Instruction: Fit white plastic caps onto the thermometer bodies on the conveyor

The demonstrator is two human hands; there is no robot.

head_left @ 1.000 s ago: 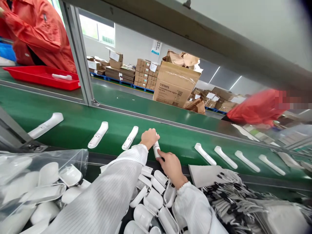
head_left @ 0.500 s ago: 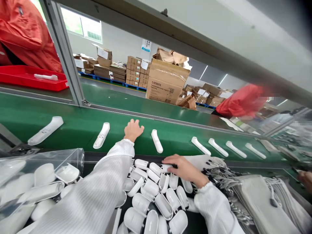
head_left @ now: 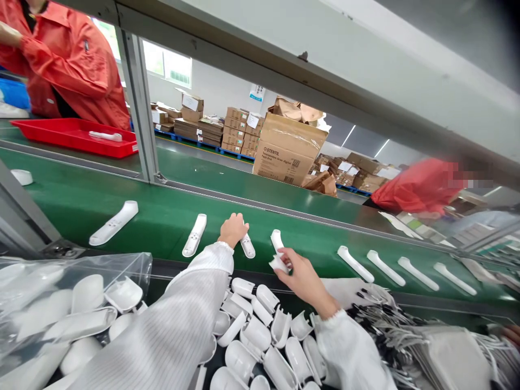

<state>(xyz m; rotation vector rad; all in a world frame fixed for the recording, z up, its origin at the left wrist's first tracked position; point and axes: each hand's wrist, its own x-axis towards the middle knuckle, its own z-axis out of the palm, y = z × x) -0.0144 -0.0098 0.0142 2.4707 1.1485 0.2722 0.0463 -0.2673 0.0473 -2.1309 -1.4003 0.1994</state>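
Observation:
My left hand (head_left: 233,230) is on the green belt, its fingers curled round a white handheld device (head_left: 248,247); the device's lower end shows beside the hand. My right hand (head_left: 301,273) pinches a curved white plastic cover (head_left: 279,264) between thumb and fingers. Just behind that cover lies another white device (head_left: 277,238) with an angled head. Further left on the belt, a white device (head_left: 194,235) shows small markings on its face. Many loose white covers (head_left: 255,333) are heaped below my hands, between my sleeves.
A clear plastic bag (head_left: 77,303) of white parts lies at left. Grey cuffs with cords (head_left: 442,352) are piled at right. More white devices (head_left: 355,264) lie along the belt (head_left: 158,206). Beyond the metal post (head_left: 138,103) are a red tray (head_left: 73,135) and a co-worker in red.
My right hand has lifted a cover from the heap and brought it up to the belt's near edge. My left hand has closed round a device now visible beside it. The view has shifted left.

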